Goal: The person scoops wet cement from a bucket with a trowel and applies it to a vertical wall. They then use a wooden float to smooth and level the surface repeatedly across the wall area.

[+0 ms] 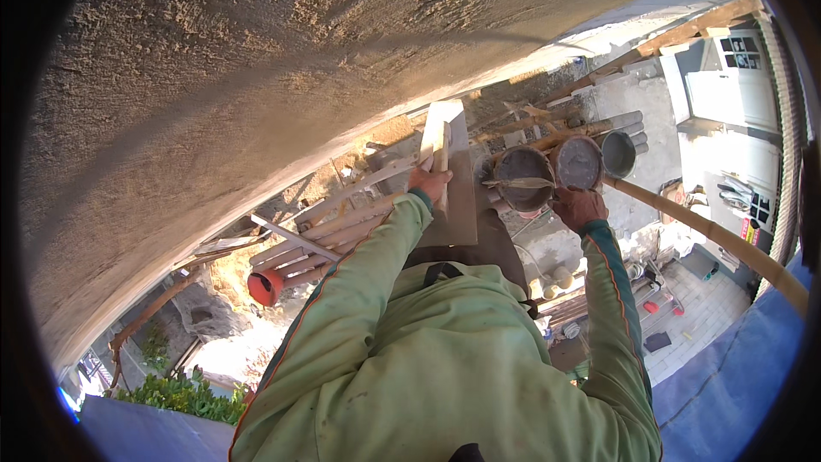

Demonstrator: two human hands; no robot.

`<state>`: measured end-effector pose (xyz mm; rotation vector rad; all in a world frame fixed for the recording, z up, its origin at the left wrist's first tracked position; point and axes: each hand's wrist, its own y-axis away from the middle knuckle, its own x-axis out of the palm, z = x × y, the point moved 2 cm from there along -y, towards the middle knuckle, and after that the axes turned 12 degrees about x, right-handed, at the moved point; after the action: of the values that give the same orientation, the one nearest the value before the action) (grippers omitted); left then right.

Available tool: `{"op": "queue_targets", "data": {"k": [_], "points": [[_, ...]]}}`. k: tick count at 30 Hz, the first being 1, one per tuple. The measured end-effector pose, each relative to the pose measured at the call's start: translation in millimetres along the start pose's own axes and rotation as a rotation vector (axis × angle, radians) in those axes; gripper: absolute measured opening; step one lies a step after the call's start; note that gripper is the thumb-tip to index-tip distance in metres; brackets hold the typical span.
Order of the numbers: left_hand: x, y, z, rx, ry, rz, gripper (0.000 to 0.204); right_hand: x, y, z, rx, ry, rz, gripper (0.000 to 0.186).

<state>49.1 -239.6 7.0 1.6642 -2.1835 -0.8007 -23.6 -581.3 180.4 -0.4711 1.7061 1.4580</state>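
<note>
Facing a rough, sandy-brown wall [214,77] above cluttered ground [658,154], with round poles [329,235] lying at left and a bamboo pole [710,228] slanting at right; clasping a flat wooden board [462,188] by its raised handle with the left hand [430,181], near the wall; holding the right hand [580,207] beside a round bucket [577,161], not showing whether gripping it.

Showing dusty beige on the board [462,197] and dark grey on the buckets [523,151]. Wearing pale green across the shirt [453,359], plus teal bands and thin orange piping along the sleeves [346,291]. Displaying mottled brown on the wall [214,103], orange-red on the pot [264,288], tan along the pole [705,228], blue on the sheet [744,385], bright green among the leaves [184,398].
</note>
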Motion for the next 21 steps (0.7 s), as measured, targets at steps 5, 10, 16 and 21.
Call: {"op": "queue_targets", "data": {"k": [5,10,16,21], "points": [[-8,9,-27,-0.066,-0.180,-0.055,0.057,24,10,1,-0.283,-0.114,-0.107,0.029],[0,-27,57,-0.124,0.175,0.033,0.059,103,-29,-59,0.303,-0.741,-0.085,0.026],[-25,6,-4,0.054,-0.162,0.135,0.074,-51,29,-48,0.064,-1.835,-0.616,0.027],[-25,23,-73,0.333,-0.541,0.243,0.086,-183,74,-7,-0.337,-1.728,-1.299,0.042]]}}
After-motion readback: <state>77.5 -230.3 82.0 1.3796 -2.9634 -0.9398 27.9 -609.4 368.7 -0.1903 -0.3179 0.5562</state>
